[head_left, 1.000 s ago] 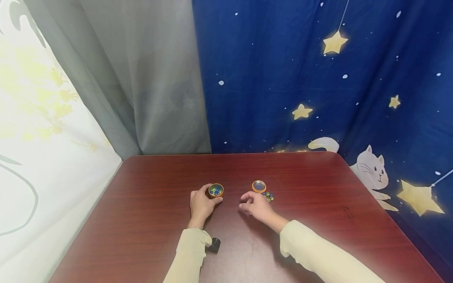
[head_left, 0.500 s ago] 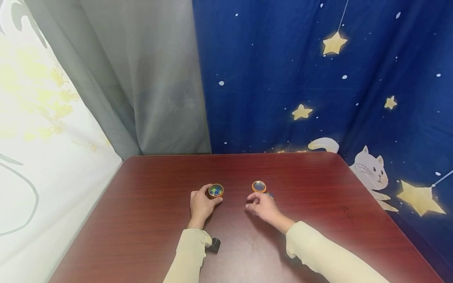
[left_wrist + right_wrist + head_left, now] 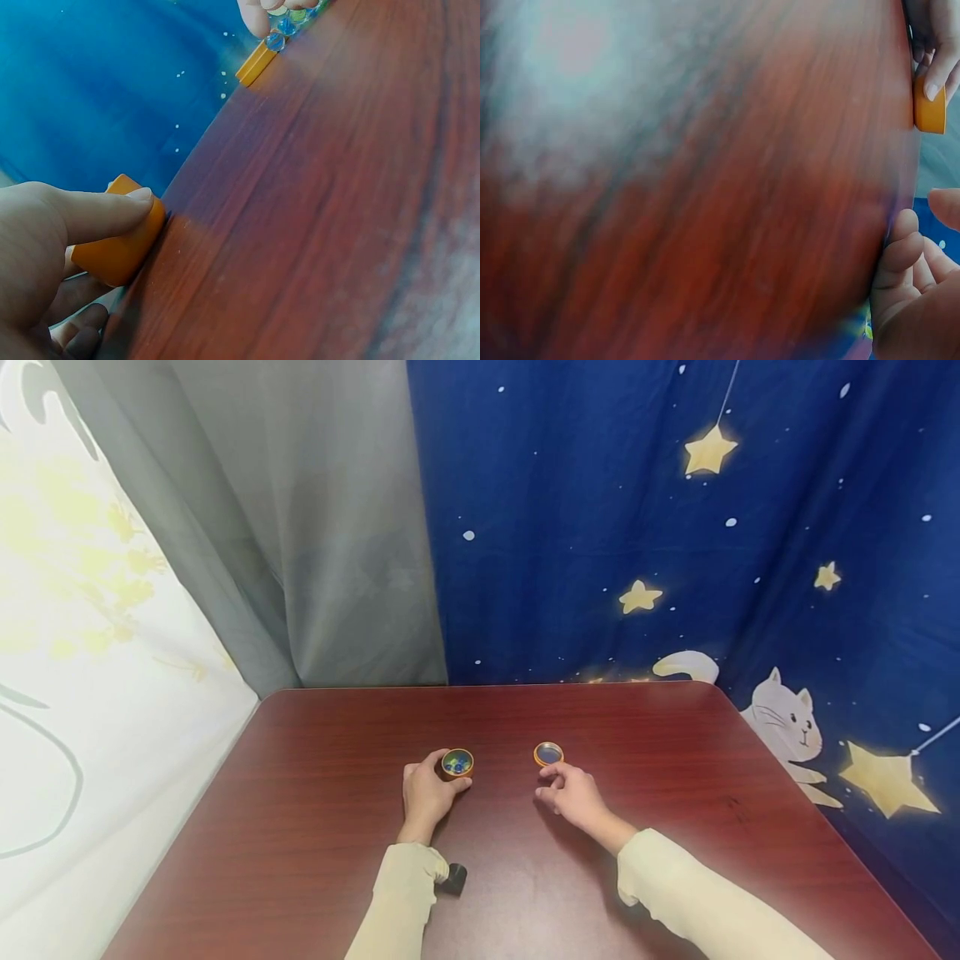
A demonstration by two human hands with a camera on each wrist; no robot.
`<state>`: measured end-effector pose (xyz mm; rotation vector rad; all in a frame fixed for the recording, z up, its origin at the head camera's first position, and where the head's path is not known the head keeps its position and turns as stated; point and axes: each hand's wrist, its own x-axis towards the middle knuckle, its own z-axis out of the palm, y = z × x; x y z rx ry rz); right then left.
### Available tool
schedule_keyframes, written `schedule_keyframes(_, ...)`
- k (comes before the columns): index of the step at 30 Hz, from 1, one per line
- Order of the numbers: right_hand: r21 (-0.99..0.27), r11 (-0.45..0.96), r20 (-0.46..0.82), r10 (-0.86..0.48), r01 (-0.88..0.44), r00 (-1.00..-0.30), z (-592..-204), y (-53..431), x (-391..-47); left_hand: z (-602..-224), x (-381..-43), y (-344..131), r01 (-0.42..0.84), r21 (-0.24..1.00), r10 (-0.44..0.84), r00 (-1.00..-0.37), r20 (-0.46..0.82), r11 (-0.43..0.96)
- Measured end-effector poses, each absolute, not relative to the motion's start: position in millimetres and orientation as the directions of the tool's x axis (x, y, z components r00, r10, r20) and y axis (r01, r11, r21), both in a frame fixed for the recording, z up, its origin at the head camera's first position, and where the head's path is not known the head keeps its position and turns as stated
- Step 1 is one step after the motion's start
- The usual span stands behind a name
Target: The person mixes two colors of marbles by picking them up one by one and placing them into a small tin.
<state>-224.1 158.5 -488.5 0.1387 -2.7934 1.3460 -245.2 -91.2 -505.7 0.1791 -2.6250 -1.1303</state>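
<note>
In the head view my left hand [image 3: 429, 792] grips a small round orange tin [image 3: 458, 777] standing on the table, thumb on one side and fingers on the other. Inside it lie several blue and yellow-green glass marbles [image 3: 457, 766]. My right hand [image 3: 577, 795] is beside the round orange-rimmed lid [image 3: 550, 752]. It covers the loose marbles in the head view; the left wrist view shows several marbles [image 3: 286, 28] next to the lid and fingertips. In the right wrist view its fingers [image 3: 901, 252] are loosely bent, the thumb stands apart, and nothing is visible between them.
The reddish-brown wooden table [image 3: 337, 735] reaches back to a grey curtain [image 3: 352, 527] and a blue starry curtain [image 3: 555, 527]. A black object [image 3: 453, 879] sits at the left sleeve cuff.
My right hand has shifted right in small steps, from left of the loose marbles to over them, hiding them from the head view. The left hand and tin have stayed put.
</note>
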Motion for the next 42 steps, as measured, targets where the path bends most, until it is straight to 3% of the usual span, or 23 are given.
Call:
schedule_keyframes(29, -0.74, 0.671, 0.032, -0.031, -0.044, -0.999, -488.7, 160.2, -223.9, -503.4, -243.2, -90.4, -0.008, 0.729, -0.213, -0.959, 0.19, 0.685)
schedule_keyframes(42, -0.731, 0.675, 0.083, -0.063, -0.104, -0.995, -488.7, 153.8, -223.0, -505.8, -243.8, -90.6, -0.018, 0.734, -0.227, -0.956, 0.186, 0.679)
